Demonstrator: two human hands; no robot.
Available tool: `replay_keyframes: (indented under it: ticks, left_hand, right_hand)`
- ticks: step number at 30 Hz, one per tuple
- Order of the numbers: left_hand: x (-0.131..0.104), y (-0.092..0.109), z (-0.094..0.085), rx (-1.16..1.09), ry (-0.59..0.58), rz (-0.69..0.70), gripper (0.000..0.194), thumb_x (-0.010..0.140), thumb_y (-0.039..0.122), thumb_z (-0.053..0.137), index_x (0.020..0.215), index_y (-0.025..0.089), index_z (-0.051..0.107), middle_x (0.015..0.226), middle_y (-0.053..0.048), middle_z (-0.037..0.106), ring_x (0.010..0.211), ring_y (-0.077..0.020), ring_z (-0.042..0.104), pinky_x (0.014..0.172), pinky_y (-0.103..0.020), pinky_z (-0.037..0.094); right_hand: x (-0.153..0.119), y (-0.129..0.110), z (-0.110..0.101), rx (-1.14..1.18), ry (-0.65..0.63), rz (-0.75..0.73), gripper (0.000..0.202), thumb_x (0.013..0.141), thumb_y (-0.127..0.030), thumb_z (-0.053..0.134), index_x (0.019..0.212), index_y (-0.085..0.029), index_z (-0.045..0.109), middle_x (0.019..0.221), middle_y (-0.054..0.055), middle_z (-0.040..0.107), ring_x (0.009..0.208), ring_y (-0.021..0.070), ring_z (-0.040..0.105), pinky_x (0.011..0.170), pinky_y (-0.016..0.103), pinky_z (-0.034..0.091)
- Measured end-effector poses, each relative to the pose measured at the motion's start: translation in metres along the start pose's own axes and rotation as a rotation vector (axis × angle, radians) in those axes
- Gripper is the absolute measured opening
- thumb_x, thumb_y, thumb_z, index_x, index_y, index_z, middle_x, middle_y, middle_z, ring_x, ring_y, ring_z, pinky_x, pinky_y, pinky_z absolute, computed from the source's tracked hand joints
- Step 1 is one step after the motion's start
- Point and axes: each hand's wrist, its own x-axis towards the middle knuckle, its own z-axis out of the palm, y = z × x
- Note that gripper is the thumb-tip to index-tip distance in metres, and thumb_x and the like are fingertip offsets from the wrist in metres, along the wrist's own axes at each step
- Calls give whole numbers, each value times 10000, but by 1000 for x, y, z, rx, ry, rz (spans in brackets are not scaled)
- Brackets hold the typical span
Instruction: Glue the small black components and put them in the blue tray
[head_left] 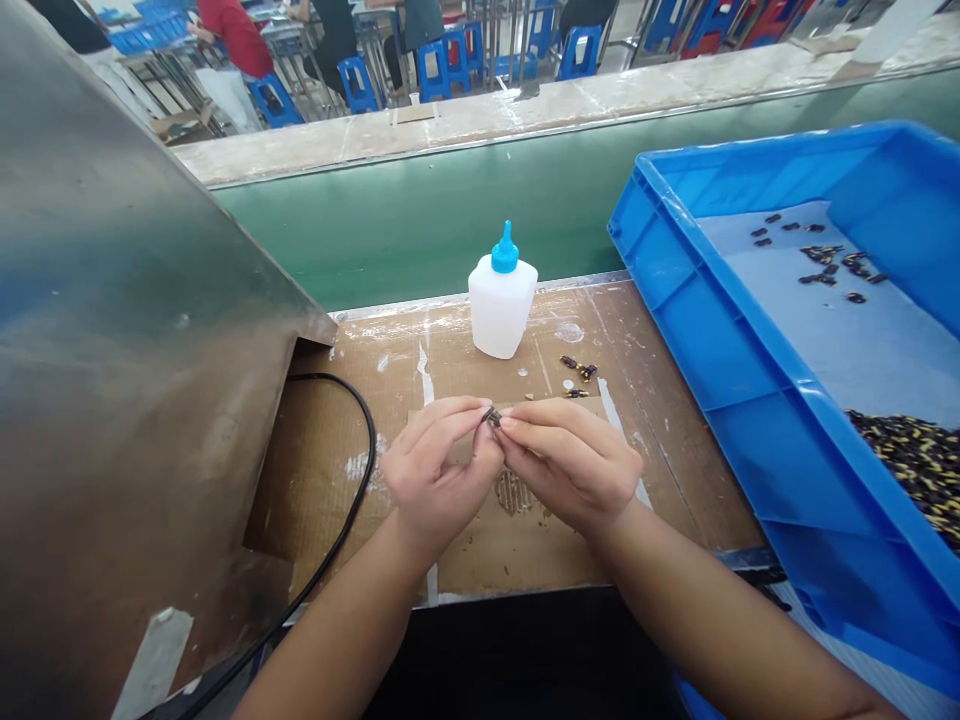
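Observation:
Both hands meet over the cardboard-covered bench (487, 560), fingertips almost touching. Between them is a small dark part (492, 417), pinched from the left by my left hand (442, 465) and from the right by my right hand (574, 455). Its exact shape is too small to make out. Behind the hands stands a white squeeze bottle (502, 310) with a blue nozzle cap. A few small black-and-yellow parts (587, 371) lie on the bench beyond my right hand. Below the fingertips, a patch of ridged, shiny marks (514, 493) shows on the cardboard.
A large blue bin (720, 330) at the right holds many black-and-yellow parts (911, 465) and a pale sheet. At the left stands a metal housing (142, 350), with a black cable (367, 440) curving beside it. Behind the bench runs a green belt (375, 220); people and blue stools are farther back.

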Motion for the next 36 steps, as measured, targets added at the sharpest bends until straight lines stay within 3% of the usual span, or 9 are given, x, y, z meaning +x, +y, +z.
replay_keyframes:
  ticks: [11,18,22,27,30,33,36]
  left_hand:
    - [-3,-5,0,20,-5,29,258,841,10,758,1020,196,770,1031,-65,832,915,-207,806,846,-361,684]
    - [-7,-13,5,-122,-91,-224,150,948,134,708,1028,211,808,1019,-59,835,938,-202,802,890,-356,667]
    - [-3,-20,4,-101,-115,-213,134,967,167,681,958,209,807,951,-48,832,876,-188,791,855,-326,649]
    - [5,-20,-1,-89,-227,-130,173,999,217,630,950,194,794,922,-63,834,825,-186,789,804,-303,635]
    - [8,-20,-4,-108,-267,-91,221,1027,253,592,964,188,793,928,-69,839,784,-182,792,794,-297,636]
    - [8,-23,-5,-81,-273,-105,242,1027,288,601,959,188,810,928,-77,843,805,-199,798,810,-301,632]
    - [4,-32,-4,-43,-272,-125,237,1015,323,635,984,197,832,955,-77,844,844,-220,794,846,-323,616]
  right_hand:
    - [1,0,4,-39,-26,-2,224,933,-49,784,1075,-218,750,1018,62,805,865,184,787,788,314,692]
    - [4,16,5,-22,-47,-3,190,977,-79,719,1100,-224,737,1004,50,796,902,184,773,823,329,680]
    - [1,19,7,-15,-94,29,146,1015,-113,659,1088,-210,740,999,66,785,903,182,757,818,341,668]
    - [3,19,9,238,-89,326,87,989,-226,723,1054,-193,770,1022,73,775,877,158,739,754,280,654]
    - [9,18,2,569,-102,598,233,943,-390,804,1021,-176,753,1099,108,788,956,191,778,774,293,669]
    - [2,7,-23,826,-165,812,333,892,-450,866,1024,-168,745,1080,111,805,904,198,801,741,292,669]
    - [-28,-18,-65,882,-263,974,359,829,-428,934,1008,-159,777,1013,98,812,849,176,791,704,248,637]
